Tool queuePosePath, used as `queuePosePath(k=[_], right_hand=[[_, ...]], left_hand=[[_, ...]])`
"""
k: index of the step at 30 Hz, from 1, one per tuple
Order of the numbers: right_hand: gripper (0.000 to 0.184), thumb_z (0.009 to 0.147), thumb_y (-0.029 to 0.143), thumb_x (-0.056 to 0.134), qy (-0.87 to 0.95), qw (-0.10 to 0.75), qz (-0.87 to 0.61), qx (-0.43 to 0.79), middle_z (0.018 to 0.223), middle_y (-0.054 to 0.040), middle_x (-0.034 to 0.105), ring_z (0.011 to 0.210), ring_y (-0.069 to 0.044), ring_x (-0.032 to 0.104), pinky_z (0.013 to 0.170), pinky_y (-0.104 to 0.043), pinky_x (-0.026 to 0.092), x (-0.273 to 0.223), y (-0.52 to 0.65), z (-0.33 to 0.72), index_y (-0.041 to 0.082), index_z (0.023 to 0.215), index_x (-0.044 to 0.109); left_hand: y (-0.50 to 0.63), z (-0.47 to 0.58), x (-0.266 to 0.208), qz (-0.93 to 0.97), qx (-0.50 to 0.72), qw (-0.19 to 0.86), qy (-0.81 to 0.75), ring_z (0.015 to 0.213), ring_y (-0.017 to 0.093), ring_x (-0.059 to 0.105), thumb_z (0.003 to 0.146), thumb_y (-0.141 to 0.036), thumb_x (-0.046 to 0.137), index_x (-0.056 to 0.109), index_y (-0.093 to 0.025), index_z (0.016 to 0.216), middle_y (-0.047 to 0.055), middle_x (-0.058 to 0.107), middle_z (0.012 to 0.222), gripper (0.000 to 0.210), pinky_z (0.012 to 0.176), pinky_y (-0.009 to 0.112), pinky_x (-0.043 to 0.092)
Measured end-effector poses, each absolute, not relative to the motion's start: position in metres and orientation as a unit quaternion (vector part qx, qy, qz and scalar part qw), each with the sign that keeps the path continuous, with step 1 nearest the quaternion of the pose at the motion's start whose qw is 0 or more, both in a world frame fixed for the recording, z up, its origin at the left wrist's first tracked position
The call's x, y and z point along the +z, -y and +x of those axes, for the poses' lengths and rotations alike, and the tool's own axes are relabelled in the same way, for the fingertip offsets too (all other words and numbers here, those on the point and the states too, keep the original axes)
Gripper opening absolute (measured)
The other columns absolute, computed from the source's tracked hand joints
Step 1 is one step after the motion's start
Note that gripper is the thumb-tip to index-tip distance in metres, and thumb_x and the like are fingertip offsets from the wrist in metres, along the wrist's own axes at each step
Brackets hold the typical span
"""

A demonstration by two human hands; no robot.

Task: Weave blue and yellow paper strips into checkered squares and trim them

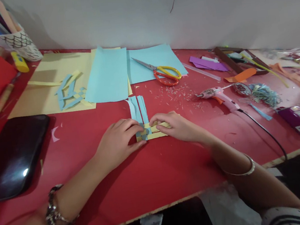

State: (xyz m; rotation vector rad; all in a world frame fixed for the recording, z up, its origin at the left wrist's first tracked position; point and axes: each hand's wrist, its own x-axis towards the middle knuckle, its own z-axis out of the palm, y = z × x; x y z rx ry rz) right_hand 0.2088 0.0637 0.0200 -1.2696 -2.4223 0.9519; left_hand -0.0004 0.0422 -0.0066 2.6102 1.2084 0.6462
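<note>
Strips (135, 109) of pale blue and yellow paper cross one another on the red tabletop (154, 186) in the head view, near its middle, the blue ones running away from the person and the yellow ones lying crosswise. At their left end is the left hand (117, 141), its fingers curved and its thumb set apart from the forefinger, both tips touching the paper; whether they pinch it I cannot tell. Across from it, the right hand (178, 125) bends over the yellow lengths, thumb and forefinger on them with tips slightly parted, and again a firm pinch cannot be made out. A beaded bracelet (53, 211) circles the left wrist, a pale bangle (248, 167) the right forearm. Beyond the hands lie two blue sheets (108, 77), the right one bearing scissors (161, 73) with red and yellow handles, their blades apart. Farther left, a cream sheet (33, 101) carries a loose heap of cut pieces (66, 92), with a glossy black slab (14, 157) nearer the person and a patterned cup (21, 45) of pens behind. To the right, a pink glue gun (220, 98) rests beside a bundle of threads (264, 94).
</note>
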Motion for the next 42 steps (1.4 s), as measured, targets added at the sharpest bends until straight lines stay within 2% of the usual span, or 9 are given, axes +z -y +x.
queuePosePath(k=[8, 12, 15, 18, 21, 31, 38, 42], right_hand=[[0.022, 0.079, 0.013, 0.039, 0.835, 0.123, -0.427, 0.325, 0.083, -0.0004, 0.063, 0.072, -0.012, 0.055, 0.068, -0.023, 0.038, 0.0196, -0.0643, 0.2082, 0.019, 0.09, 0.056], [0.015, 0.079, 0.021, 0.045, 0.858, 0.164, -0.419, 0.245, 0.088, -0.0044, 0.059, 0.082, -0.016, 0.053, 0.075, -0.028, 0.038, 0.0207, -0.0625, 0.2059, 0.018, 0.089, 0.056], [0.028, 0.075, 0.031, 0.055, 0.879, 0.149, -0.414, 0.185, 0.099, -0.0075, 0.055, 0.093, -0.021, 0.047, 0.083, -0.034, 0.035, 0.0228, -0.0605, 0.2039, 0.018, 0.1, 0.054], [0.041, 0.072, 0.033, 0.059, 0.891, 0.097, -0.402, 0.188, 0.105, -0.0078, 0.053, 0.096, -0.022, 0.045, 0.086, -0.036, 0.031, 0.0247, -0.0595, 0.2021, 0.019, 0.109, 0.05], [0.039, 0.073, 0.033, 0.058, 0.892, 0.079, -0.402, 0.19, 0.105, -0.0062, 0.054, 0.096, -0.021, 0.046, 0.087, -0.036, 0.028, 0.0255, -0.06, 0.2004, 0.021, 0.109, 0.049], [0.039, 0.076, 0.029, 0.055, 0.896, 0.101, -0.38, 0.208, 0.112, -0.0059, 0.057, 0.107, -0.021, 0.047, 0.095, -0.037, 0.021, 0.0216, -0.0599, 0.2004, 0.021, 0.113, 0.047], [0.038, 0.076, 0.028, 0.056, 0.899, 0.1, -0.372, 0.209, 0.111, -0.0044, 0.058, 0.108, -0.02, 0.047, 0.093, -0.036, 0.021, 0.022, -0.0597, 0.2009, 0.021, 0.113, 0.048], [0.031, 0.076, 0.029, 0.056, 0.896, 0.096, -0.38, 0.209, 0.106, -0.0038, 0.058, 0.104, -0.02, 0.049, 0.091, -0.036, 0.023, 0.0233, -0.06, 0.2023, 0.021, 0.106, 0.05]], left_hand=[[-0.042, -0.0008, -0.0075, 0.883, 0.22, 0.088, -0.405, 0.082, 0.019, 0.059, 0.086, -0.042, 0.045, 0.062, -0.019, 0.087, 0.005, 0.064, 0.091, 0.029, 0.066, 0.029, 0.046], [-0.0417, -0.0004, -0.0082, 0.883, 0.23, 0.071, -0.403, 0.083, 0.019, 0.059, 0.086, -0.041, 0.045, 0.062, -0.018, 0.085, 0.006, 0.064, 0.092, 0.029, 0.067, 0.029, 0.046], [-0.0419, -0.0001, -0.0084, 0.884, 0.235, 0.064, -0.399, 0.082, 0.019, 0.059, 0.086, -0.04, 0.045, 0.061, -0.017, 0.084, 0.006, 0.064, 0.091, 0.027, 0.066, 0.029, 0.046], [-0.0421, -0.0004, -0.0087, 0.884, 0.236, 0.066, -0.397, 0.08, 0.019, 0.059, 0.086, -0.039, 0.046, 0.061, -0.017, 0.084, 0.006, 0.064, 0.089, 0.027, 0.064, 0.029, 0.046], [-0.0421, -0.001, -0.009, 0.884, 0.233, 0.07, -0.399, 0.08, 0.019, 0.058, 0.085, -0.039, 0.048, 0.06, -0.017, 0.084, 0.006, 0.064, 0.089, 0.025, 0.065, 0.03, 0.045], [-0.0426, -0.0006, -0.0079, 0.882, 0.215, 0.083, -0.411, 0.081, 0.019, 0.058, 0.083, -0.037, 0.05, 0.06, -0.018, 0.085, 0.005, 0.063, 0.09, 0.022, 0.064, 0.03, 0.044], [-0.0425, -0.0005, -0.0075, 0.883, 0.209, 0.086, -0.411, 0.082, 0.02, 0.058, 0.082, -0.035, 0.052, 0.06, -0.019, 0.086, 0.005, 0.063, 0.091, 0.019, 0.066, 0.03, 0.045], [-0.0418, -0.0005, -0.0072, 0.884, 0.215, 0.082, -0.407, 0.082, 0.02, 0.058, 0.081, -0.035, 0.054, 0.061, -0.018, 0.085, 0.005, 0.063, 0.091, 0.019, 0.065, 0.031, 0.046]])
